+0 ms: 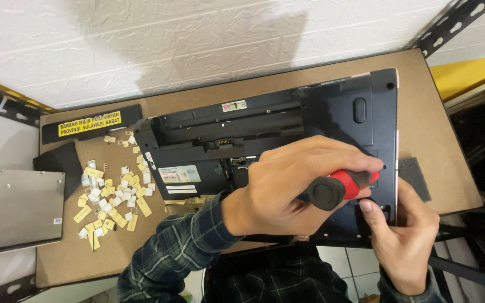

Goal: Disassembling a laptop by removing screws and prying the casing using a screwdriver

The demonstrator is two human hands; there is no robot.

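Left hand [293, 188] clenched around red-and-black screwdriver [338, 188], over underside of black laptop [265, 126]. Laptop lies upside down toward back right of brown table [439, 163], battery bay open. Right hand [402, 235] grips laptop's right near corner, thumb on base, fingers wrapped under edge. Pile of small yellow and white cards [110, 193] on table's left side. Silver optical drive [18, 210] overhangs left edge. Long black battery [91, 124] at back left.

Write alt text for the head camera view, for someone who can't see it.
A left hand grips a red-and-black screwdriver over an upturned black laptop on a brown table, while the right hand steadies the laptop's edge. Small yellow and white chips and a silver drive lie at left.
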